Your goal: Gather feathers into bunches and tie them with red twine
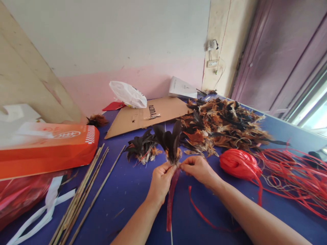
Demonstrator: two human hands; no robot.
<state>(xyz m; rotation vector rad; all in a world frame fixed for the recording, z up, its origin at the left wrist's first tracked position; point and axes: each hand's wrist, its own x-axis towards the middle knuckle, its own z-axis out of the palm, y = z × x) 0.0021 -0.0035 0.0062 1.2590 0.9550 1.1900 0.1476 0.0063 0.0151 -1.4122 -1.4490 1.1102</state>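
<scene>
Over the middle of the blue table, my left hand (pixel 161 178) is closed around the base of an upright bunch of dark feathers (pixel 170 141). A flat red ribbon (pixel 171 204) hangs down from that base. My right hand (pixel 198 169) touches the same base from the right, thumb and forefinger pinched together; what lies between them is too small to make out. Just behind my left hand lies another bundle of black feathers (pixel 143 146). To the right of my right hand sits a ball of red plastic ribbon (pixel 240 164).
A large heap of brown and black feathers (pixel 219 126) covers the back right. Tangled red strands (pixel 293 173) lie right. Cardboard (pixel 153 114), a white plastic bag (pixel 127 93) and a white box (pixel 182 87) are behind. Thin sticks (pixel 81 194) and an orange bag (pixel 51 153) lie left.
</scene>
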